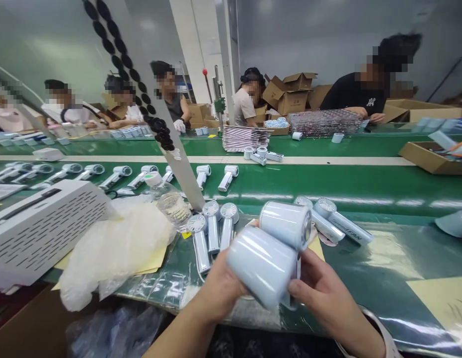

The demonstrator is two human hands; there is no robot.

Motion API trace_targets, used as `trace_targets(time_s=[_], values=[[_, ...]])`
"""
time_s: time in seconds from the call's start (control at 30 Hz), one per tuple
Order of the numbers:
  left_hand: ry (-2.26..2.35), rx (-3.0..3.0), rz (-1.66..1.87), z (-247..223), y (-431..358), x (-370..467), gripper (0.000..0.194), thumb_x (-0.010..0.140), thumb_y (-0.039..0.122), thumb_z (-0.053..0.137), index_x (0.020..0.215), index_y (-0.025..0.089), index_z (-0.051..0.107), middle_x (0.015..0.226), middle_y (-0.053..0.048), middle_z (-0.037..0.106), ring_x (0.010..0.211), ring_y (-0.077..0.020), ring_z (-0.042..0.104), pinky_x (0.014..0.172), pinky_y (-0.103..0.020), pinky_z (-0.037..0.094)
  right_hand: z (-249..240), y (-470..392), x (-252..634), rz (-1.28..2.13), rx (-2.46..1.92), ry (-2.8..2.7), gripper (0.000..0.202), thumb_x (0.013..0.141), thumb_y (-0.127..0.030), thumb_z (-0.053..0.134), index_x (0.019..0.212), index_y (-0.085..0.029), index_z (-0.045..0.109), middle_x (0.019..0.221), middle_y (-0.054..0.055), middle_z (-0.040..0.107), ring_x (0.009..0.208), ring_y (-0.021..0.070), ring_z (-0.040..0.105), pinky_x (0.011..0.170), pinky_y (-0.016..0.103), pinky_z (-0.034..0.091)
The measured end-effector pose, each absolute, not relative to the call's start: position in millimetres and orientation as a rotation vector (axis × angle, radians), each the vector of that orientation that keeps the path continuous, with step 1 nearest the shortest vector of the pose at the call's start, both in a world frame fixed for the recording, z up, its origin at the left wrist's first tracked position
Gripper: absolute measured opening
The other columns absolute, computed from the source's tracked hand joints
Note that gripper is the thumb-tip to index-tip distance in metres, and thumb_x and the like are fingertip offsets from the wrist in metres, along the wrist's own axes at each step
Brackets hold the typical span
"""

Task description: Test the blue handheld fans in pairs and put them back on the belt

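Two light-blue handheld fans are held up over the front of the bench, their round heads toward me. My left hand [225, 281] is closed around the side of the nearer fan [263, 263]. From the right, my right hand [322, 286] grips low on the pair, with its thumb at the nearer fan's edge; the second fan [285, 223] rests just above and behind. The handles are mostly hidden. Left of my hands, three similar fans [213, 233] lie side by side. Just beyond my right hand are two more fans [345, 226], one lettered "SpeedFAN".
A green conveyor belt [309, 181] runs across, carrying a row of fans [117, 176]. At left are a slotted white box [48, 228], plastic bag [119, 248] and clear bottle [171, 204]. A slanted post [156, 99] stands close by. Several co-workers sit opposite; an open carton [435, 161] is at right.
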State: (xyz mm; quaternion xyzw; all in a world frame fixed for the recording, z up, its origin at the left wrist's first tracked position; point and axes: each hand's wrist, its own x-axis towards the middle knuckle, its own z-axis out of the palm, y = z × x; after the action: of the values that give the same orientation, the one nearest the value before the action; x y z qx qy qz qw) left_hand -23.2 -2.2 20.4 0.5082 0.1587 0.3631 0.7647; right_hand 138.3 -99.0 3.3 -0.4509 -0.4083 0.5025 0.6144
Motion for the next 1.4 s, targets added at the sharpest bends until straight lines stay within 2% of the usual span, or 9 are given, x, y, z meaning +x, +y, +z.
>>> trace_targets(time_s=[0.07,0.13,0.23,0.33,0.53,0.7,0.9,1.13,1.4], values=[[0.411,0.998,0.826,19.5,2.9,-20.3,0.057,0.072,0.058,0.076,0.118,0.026,0.068,0.095,-0.006,0.070,0.087,-0.0206,0.064,0.084,-0.034,0.053,7.4,-99.6,143.9,1.100,-1.046,-0.886,0.057,0.072,-0.048,0.082,0.120,-0.027,0.060,0.113,0.009,0.067,0.105,0.0300,0.062,0.089,0.041,0.052],[0.435,0.866,0.799,19.4,5.3,-17.6,0.059,0.077,0.067,0.067,0.118,0.024,0.065,0.086,-0.003,0.064,0.078,-0.0172,0.062,0.077,-0.032,0.053,7.9,-100.9,149.3,1.044,-1.082,-0.841,0.048,0.075,-0.047,0.080,0.115,-0.026,0.061,0.099,0.006,0.067,0.088,0.0240,0.063,0.081,0.037,0.052],[0.368,0.791,0.715,18.8,-0.1,-15.5,0.053,0.076,0.048,0.077,0.120,0.023,0.060,0.089,-0.001,0.058,0.077,-0.0140,0.059,0.072,-0.029,0.052,3.6,-104.5,153.1,1.100,-1.017,-0.784,0.038,0.085,-0.050,0.068,0.112,-0.025,0.060,0.084,0.002,0.063,0.067,0.0166,0.055,0.065,0.031,0.049],[0.260,0.885,0.708,16.8,-9.4,-14.5,0.048,0.078,0.027,0.078,0.120,0.026,0.056,0.090,0.001,0.055,0.077,-0.0116,0.058,0.071,-0.026,0.050,1.3,-108.8,152.5,1.173,-0.916,-0.744,0.039,0.085,-0.049,0.070,0.112,-0.024,0.061,0.084,0.003,0.064,0.071,0.0166,0.056,0.065,0.029,0.049],[0.246,1.130,0.668,15.2,-11.4,-15.7,0.035,0.087,0.034,0.069,0.118,0.026,0.052,0.094,0.001,0.054,0.077,-0.0110,0.059,0.071,-0.026,0.047,2.2,-111.0,146.8,1.215,-0.900,-0.810,0.039,0.087,-0.046,0.068,0.117,-0.025,0.058,0.088,0.003,0.062,0.074,0.0174,0.057,0.069,0.031,0.052],[0.238,1.161,0.614,19.0,-11.8,-17.1,0.040,0.084,0.038,0.072,0.117,0.024,0.053,0.099,-0.001,0.055,0.081,-0.0140,0.063,0.079,-0.031,0.049,1.6,-108.6,140.7,1.144,-1.009,-0.820,0.039,0.087,-0.043,0.068,0.120,-0.028,0.055,0.095,0.003,0.060,0.092,0.0212,0.058,0.096,0.038,0.047],[0.231,1.073,0.651,18.9,-13.5,-13.2,0.038,0.086,0.035,0.069,0.119,0.025,0.052,0.094,0.000,0.053,0.074,-0.0115,0.061,0.071,-0.028,0.050,1.1,-108.2,137.1,1.183,-1.010,-0.809,0.052,0.088,-0.044,0.066,0.134,-0.028,0.048,0.124,0.009,0.060,0.110,0.0245,0.058,0.105,0.042,0.041],[0.236,1.064,0.671,14.8,-12.1,-14.1,0.035,0.083,0.034,0.071,0.111,0.023,0.054,0.091,0.000,0.054,0.071,-0.0123,0.060,0.068,-0.029,0.050,2.9,-108.6,138.5,1.242,-0.987,-0.821,0.049,0.090,-0.044,0.065,0.131,-0.024,0.049,0.098,0.005,0.061,0.072,0.0164,0.053,0.073,0.032,0.050],[0.512,0.981,0.772,11.3,-8.1,-10.0,0.038,0.076,0.035,0.074,0.106,0.021,0.055,0.081,0.001,0.056,0.067,-0.0128,0.056,0.062,-0.027,0.044,-4.5,-111.8,139.1,1.334,-0.939,-0.715,0.030,0.091,-0.045,0.062,0.112,-0.024,0.057,0.093,0.004,0.059,0.072,0.0160,0.054,0.063,0.029,0.050]])
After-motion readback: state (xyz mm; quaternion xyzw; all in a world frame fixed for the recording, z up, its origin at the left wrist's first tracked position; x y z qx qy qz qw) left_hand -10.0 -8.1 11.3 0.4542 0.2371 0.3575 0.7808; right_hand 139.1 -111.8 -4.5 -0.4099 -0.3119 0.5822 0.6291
